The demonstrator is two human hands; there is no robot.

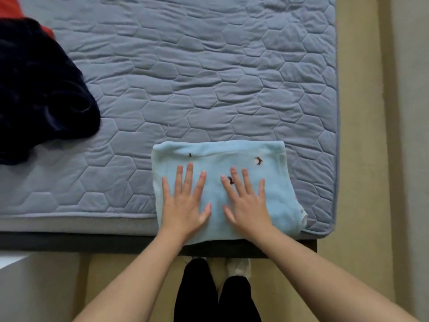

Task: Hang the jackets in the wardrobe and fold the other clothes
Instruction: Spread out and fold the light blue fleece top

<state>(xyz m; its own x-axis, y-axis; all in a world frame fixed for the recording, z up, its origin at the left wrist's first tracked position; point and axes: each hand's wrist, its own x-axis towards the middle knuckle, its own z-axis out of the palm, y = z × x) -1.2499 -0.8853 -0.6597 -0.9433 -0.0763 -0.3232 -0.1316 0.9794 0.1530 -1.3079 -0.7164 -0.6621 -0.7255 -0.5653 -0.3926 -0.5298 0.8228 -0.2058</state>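
The folded light-blue garment lies at the near right corner of the bed, its long side running left to right. Both hands press flat on it, fingers spread: left hand on its left half, right hand on its right. A dark garment waits far left, nearer the left hand.

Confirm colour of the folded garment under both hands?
Light blue fleece garment with small dark brown marks; clearest in the head view.
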